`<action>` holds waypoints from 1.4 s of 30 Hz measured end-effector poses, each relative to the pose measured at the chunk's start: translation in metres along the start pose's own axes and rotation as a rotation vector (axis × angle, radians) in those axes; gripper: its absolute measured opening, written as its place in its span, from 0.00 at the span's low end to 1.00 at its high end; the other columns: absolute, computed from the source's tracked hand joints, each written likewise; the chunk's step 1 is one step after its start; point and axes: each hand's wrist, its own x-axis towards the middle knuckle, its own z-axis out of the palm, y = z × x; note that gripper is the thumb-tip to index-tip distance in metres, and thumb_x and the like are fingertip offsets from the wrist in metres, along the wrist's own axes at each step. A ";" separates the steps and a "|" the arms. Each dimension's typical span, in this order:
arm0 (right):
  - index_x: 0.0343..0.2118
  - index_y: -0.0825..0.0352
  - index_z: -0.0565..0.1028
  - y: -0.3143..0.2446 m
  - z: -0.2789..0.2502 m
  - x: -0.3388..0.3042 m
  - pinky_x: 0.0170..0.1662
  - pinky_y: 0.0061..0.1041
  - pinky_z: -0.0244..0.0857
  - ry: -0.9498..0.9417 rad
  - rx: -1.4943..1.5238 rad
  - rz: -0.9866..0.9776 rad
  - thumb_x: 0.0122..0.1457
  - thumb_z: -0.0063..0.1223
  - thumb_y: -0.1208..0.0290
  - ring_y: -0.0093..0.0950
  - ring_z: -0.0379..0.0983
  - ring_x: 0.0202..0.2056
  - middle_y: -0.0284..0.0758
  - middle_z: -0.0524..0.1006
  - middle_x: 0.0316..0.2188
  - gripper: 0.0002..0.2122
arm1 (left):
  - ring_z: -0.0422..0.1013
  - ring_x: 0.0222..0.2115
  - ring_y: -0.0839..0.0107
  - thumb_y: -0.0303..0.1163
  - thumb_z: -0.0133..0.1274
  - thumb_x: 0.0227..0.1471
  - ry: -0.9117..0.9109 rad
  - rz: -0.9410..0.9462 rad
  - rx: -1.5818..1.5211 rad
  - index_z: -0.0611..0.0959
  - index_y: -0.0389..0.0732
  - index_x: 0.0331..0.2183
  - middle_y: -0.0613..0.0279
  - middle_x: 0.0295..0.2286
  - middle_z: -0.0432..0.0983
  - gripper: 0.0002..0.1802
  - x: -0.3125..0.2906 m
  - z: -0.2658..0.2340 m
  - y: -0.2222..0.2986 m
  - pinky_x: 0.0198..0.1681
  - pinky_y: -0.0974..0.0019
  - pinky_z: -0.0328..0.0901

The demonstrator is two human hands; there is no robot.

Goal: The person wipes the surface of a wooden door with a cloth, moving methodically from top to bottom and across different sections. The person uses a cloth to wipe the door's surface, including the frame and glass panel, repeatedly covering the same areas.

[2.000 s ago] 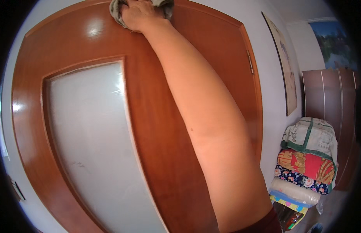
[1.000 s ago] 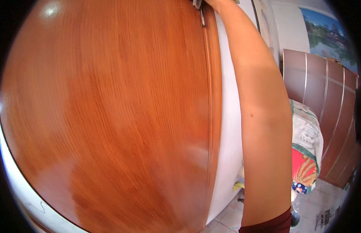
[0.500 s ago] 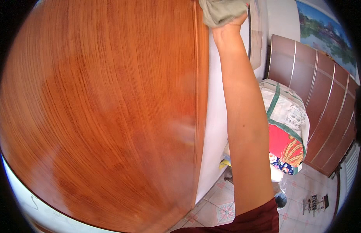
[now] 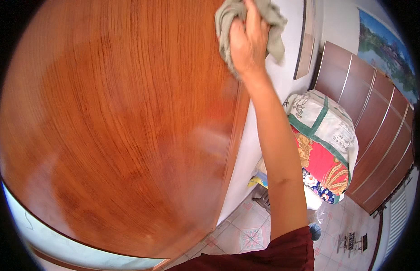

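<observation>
Wood door (image 4: 119, 131) fills left of view; I see my right hand (image 4: 247, 43) clenched round a grey-green cloth (image 4: 228, 20), pressed at the door's upper edge by the white wall (image 4: 291, 36). Vs. 0.5 s ago, hand and cloth have dropped a little along that edge, so wiping appears to run downward. Cloth is bunched, no clear long axis; loose ends hang right. Left hand not in view. Bedding bundle (image 4: 325, 144) sits lower right.

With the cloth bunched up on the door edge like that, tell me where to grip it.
Grip the grey-green cloth at its bunched middle, coming from the right side, as the right hand does; loose folds hang either side, and the wooden door backs it on the left.
</observation>
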 end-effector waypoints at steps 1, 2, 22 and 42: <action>0.59 0.73 0.68 0.036 -0.007 0.016 0.58 0.45 0.56 -0.102 -0.338 -0.262 0.64 0.41 0.67 0.53 0.65 0.53 0.57 0.72 0.51 0.23 | 0.75 0.39 0.47 0.50 0.52 0.58 -0.014 -0.012 -0.048 0.87 0.41 0.33 0.52 0.43 0.80 0.22 0.007 -0.002 0.008 0.40 0.47 0.72; 0.60 0.70 0.67 0.027 0.002 0.021 0.59 0.47 0.58 -0.053 -0.289 -0.123 0.66 0.38 0.65 0.52 0.66 0.54 0.56 0.71 0.54 0.23 | 0.75 0.39 0.47 0.50 0.52 0.58 -0.059 -0.055 -0.052 0.87 0.41 0.33 0.52 0.43 0.79 0.22 0.009 -0.008 0.010 0.41 0.47 0.72; 0.60 0.77 0.66 -0.015 -0.018 -0.147 0.58 0.52 0.55 -0.033 -0.047 0.153 0.57 0.46 0.67 0.56 0.68 0.47 0.59 0.74 0.45 0.28 | 0.74 0.43 0.47 0.52 0.51 0.58 -0.299 -0.132 0.008 0.83 0.40 0.41 0.48 0.49 0.73 0.24 0.052 -0.038 0.020 0.45 0.47 0.71; 0.49 0.71 0.75 -0.165 -0.138 -0.479 0.44 0.43 0.70 -1.035 -0.403 1.495 0.66 0.32 0.58 0.48 0.76 0.43 0.49 0.80 0.41 0.24 | 0.73 0.46 0.47 0.54 0.50 0.58 -0.302 -0.174 0.042 0.79 0.39 0.48 0.45 0.55 0.67 0.29 0.044 -0.054 0.040 0.50 0.48 0.69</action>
